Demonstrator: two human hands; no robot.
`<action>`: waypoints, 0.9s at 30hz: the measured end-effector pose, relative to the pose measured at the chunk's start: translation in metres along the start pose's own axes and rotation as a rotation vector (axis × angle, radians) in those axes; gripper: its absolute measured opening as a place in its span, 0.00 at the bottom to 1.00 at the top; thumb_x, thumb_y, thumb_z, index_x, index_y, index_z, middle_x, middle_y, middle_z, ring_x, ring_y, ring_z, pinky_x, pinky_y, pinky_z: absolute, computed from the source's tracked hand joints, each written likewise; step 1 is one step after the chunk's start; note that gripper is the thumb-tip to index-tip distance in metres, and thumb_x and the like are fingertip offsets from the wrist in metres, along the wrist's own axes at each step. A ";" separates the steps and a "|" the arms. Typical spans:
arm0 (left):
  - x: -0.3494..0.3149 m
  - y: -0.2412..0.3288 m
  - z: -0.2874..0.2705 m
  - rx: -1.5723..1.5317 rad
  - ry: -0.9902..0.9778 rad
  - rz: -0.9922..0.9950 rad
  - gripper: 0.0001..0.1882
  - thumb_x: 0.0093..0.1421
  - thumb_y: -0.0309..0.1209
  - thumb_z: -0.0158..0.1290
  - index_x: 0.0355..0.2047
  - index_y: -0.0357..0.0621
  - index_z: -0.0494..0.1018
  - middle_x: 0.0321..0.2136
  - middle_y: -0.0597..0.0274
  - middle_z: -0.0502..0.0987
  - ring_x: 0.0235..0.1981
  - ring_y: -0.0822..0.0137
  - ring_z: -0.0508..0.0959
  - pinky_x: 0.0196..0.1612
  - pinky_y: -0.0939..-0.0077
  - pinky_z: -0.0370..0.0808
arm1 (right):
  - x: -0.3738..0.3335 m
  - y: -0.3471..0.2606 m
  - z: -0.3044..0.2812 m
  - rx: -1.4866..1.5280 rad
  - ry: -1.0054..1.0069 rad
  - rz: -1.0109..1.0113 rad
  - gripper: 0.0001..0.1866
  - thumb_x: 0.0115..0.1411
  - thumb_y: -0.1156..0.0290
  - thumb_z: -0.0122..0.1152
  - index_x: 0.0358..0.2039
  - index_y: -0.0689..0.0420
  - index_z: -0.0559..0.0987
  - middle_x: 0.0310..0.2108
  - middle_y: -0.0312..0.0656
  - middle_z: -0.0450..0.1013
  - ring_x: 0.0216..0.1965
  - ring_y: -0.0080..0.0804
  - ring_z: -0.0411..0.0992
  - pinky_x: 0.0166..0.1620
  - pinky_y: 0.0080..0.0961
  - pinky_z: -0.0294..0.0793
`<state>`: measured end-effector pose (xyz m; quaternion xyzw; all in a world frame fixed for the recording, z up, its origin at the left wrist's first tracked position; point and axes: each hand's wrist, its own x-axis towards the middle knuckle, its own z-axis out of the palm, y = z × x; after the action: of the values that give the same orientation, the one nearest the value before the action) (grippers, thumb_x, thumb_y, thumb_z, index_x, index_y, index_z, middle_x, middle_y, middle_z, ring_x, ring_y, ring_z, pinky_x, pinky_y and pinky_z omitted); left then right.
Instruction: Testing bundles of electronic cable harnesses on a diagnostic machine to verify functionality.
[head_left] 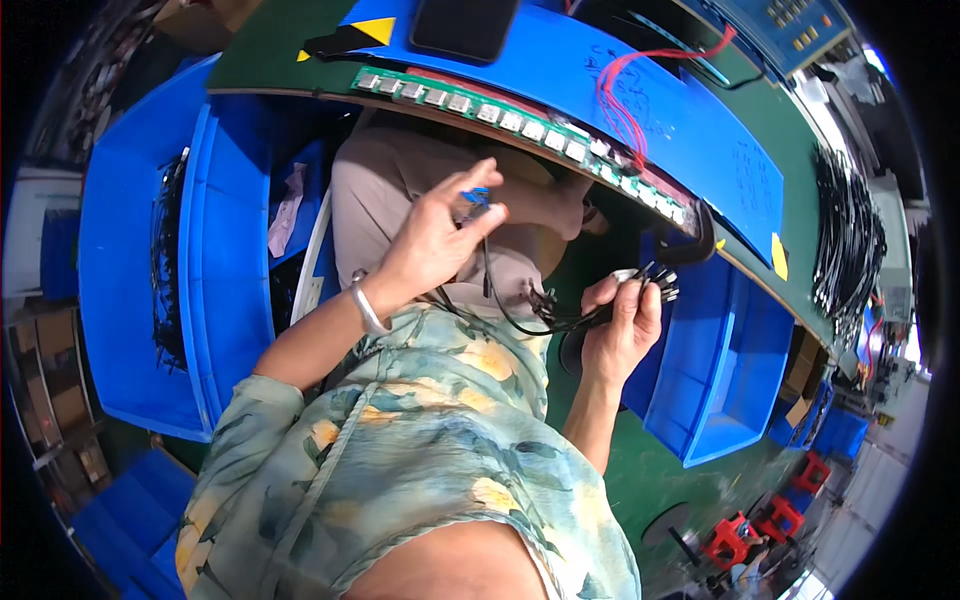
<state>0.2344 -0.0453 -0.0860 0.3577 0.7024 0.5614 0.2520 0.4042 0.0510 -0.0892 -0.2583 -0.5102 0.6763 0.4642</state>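
My left hand (435,238), with a silver bangle on its wrist, is raised over my lap. Its thumb and fingers are closed around a small blue piece (474,199), slightly blurred, which looks like a cable's connector. A black cable hangs just below that thumb. To the right, my right hand (622,325) grips a bundle of black cables (657,283), their plug ends poking out past the fingertips. The cables' slack (535,325) trails across my lap between both hands. Ahead, a row of metal sockets on a green circuit board (480,110) lines the bench's near edge.
Blue bins stand at my left (140,300) and right (700,400). A dark phone (463,25) and red wires (612,90) lie on the blue sheet (690,150). A black clamp (706,235) grips the bench edge. Many black cables (850,235) lie at the far right.
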 end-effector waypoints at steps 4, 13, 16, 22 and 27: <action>-0.005 0.034 0.008 0.149 -0.165 0.451 0.21 0.50 0.27 0.51 0.45 0.35 0.64 0.39 0.54 0.70 0.40 0.66 0.71 0.40 0.79 0.68 | 0.010 -0.011 0.014 0.131 -0.160 -0.112 0.09 0.58 0.73 0.43 0.21 0.59 0.63 0.18 0.38 0.61 0.23 0.30 0.61 0.26 0.28 0.68; -0.023 0.015 0.056 -0.049 -0.514 0.176 0.11 0.45 0.29 0.54 0.19 0.33 0.65 0.13 0.46 0.67 0.15 0.53 0.68 0.20 0.69 0.63 | 0.015 -0.011 0.028 0.259 -0.189 -0.079 0.10 0.58 0.70 0.45 0.21 0.59 0.64 0.17 0.37 0.58 0.24 0.30 0.60 0.32 0.32 0.69; -0.022 0.018 0.055 -0.040 -0.509 0.241 0.11 0.45 0.27 0.52 0.15 0.34 0.62 0.11 0.46 0.65 0.13 0.51 0.65 0.18 0.68 0.62 | 0.015 -0.007 0.022 0.302 -0.180 -0.004 0.06 0.57 0.72 0.46 0.25 0.60 0.65 0.21 0.39 0.61 0.25 0.31 0.62 0.32 0.31 0.70; -0.026 0.021 0.051 -0.122 -0.614 0.075 0.04 0.47 0.24 0.50 0.24 0.35 0.70 0.14 0.58 0.70 0.15 0.72 0.67 0.21 0.77 0.64 | 0.004 -0.018 0.009 -0.136 -0.056 -0.135 0.20 0.52 0.80 0.49 0.44 0.64 0.55 0.43 0.54 0.64 0.32 0.34 0.71 0.36 0.25 0.71; -0.023 0.021 0.052 -0.104 -0.700 0.104 0.05 0.48 0.25 0.50 0.25 0.34 0.70 0.14 0.57 0.70 0.17 0.73 0.70 0.21 0.76 0.65 | -0.010 -0.011 -0.026 0.082 -0.179 0.162 0.30 0.52 0.68 0.54 0.50 0.65 0.52 0.44 0.62 0.61 0.40 0.49 0.68 0.46 0.36 0.65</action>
<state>0.2928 -0.0289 -0.0790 0.5502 0.5250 0.4520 0.4663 0.4340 0.0544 -0.0891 -0.2180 -0.4990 0.7524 0.3707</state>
